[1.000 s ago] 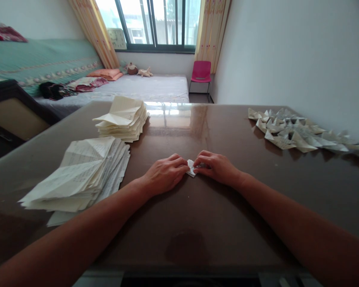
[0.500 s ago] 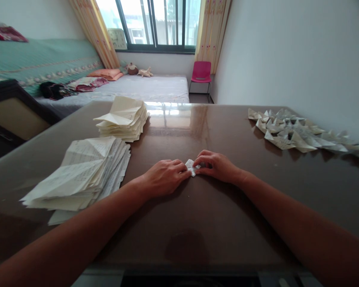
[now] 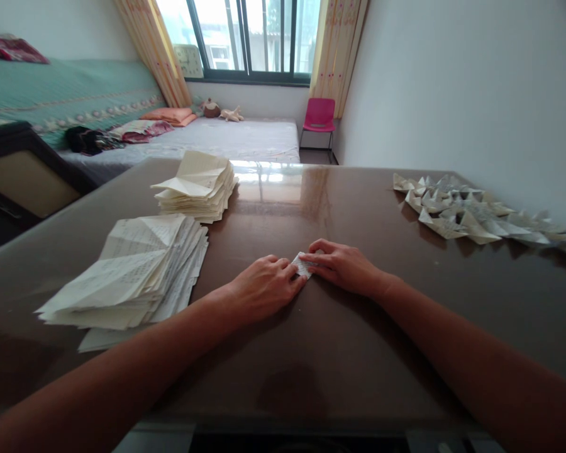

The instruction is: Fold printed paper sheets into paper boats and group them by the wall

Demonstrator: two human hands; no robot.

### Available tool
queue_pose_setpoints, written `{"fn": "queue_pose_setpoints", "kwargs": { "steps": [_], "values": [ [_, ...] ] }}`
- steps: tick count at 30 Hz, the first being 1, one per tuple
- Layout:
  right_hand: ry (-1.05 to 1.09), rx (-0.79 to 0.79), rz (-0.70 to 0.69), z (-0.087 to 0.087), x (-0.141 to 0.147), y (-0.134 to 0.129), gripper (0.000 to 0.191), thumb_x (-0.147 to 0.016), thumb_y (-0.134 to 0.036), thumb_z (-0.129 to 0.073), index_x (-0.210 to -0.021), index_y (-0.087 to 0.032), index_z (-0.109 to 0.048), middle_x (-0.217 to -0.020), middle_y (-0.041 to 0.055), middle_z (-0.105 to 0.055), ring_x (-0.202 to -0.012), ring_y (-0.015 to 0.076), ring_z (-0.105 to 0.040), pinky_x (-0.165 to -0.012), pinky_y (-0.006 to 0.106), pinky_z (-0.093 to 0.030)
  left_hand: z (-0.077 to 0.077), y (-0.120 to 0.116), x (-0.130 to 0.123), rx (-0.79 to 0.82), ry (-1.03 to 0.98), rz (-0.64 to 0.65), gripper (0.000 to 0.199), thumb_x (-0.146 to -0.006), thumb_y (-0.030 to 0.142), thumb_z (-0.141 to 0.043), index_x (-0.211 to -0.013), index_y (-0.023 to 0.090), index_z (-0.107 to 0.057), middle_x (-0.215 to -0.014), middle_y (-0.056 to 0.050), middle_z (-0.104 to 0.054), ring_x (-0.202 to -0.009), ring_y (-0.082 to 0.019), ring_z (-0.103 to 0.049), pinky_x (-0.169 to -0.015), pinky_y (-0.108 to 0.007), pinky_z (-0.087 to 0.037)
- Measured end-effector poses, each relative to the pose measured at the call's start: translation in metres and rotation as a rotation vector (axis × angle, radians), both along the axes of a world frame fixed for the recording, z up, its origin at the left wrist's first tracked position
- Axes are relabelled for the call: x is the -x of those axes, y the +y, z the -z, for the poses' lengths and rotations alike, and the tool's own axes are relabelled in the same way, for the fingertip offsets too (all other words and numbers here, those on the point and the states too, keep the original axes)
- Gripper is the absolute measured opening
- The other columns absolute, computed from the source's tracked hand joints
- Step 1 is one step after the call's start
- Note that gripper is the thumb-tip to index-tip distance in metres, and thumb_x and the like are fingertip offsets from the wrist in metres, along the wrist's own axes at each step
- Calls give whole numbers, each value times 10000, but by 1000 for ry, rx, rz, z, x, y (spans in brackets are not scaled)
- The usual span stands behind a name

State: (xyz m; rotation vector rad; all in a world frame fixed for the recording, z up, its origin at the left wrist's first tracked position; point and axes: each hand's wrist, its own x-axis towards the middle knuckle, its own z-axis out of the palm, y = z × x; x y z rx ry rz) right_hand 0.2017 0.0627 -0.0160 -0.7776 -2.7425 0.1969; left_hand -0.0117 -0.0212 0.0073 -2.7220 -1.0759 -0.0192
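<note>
A small folded piece of paper [image 3: 302, 265] with writing on it lies on the brown glossy table [image 3: 273, 214], between my two hands. My left hand [image 3: 267, 281] has its fingers closed on the paper's left and near edge. From the other side, my right hand [image 3: 339, 263] presses the paper with its fingertips, the index finger stretched across the top. Parts of the paper are hidden under the fingers. To the left of my left hand rests a stack of creased written sheets [image 3: 127, 264]. Behind it stands a second stack of yellowish creased sheets [image 3: 195, 189].
Several folded paper boats [image 3: 446, 223] stand grouped at the table's right side, near the white wall. Beyond the table are a bed [image 3: 264, 138], a pink chair [image 3: 319, 116] and a window. A dark cabinet [image 3: 19, 182] stands at the left.
The paper, slightly opened and uneven before, now lies flatter in a neat small shape. My right index finger has moved onto its top. The view has shifted slightly.
</note>
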Motion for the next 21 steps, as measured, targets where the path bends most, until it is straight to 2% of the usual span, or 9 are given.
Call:
{"fn": "queue_pose_setpoints", "kwargs": {
  "steps": [4,11,17,21],
  "values": [
    [-73,-132,10,-2,5,-7,337,-954,-329,-453,-1260,-265,-578,-1145,86,-612,-1001,190,-576,-853,312,-457,0,-1,-3,-11,-23,0,264,-942,199,-429,-1166,178,-567,-1047,-103,-634,-1019,-219,-574,-839,-344,-449],
    [-165,-217,-35,-10,9,-21,292,-951,-215,-436,-1180,-186,-614,-1165,105,-617,-1050,226,-531,-896,365,-434,3,0,-6,8,5,-19,281,-954,180,-378,-1160,168,-568,-1082,-90,-619,-956,-202,-592,-777,-322,-491],
    [-146,-200,-72,-9,11,-20,298,-935,-203,-463,-1198,-157,-595,-1238,110,-593,-1079,230,-510,-901,368,-440,4,1,-6,-8,-8,7,253,-939,165,-407,-1116,146,-586,-1031,-101,-622,-935,-204,-589,-750,-315,-507],
    [-156,-200,-111,-12,9,-20,271,-930,-186,-450,-1130,-165,-632,-1189,98,-624,-1057,227,-523,-901,363,-423,3,2,-3,-3,-45,-3,242,-935,180,-415,-1086,177,-605,-1063,-87,-612,-902,-181,-582,-691,-278,-501]
  ]
}}
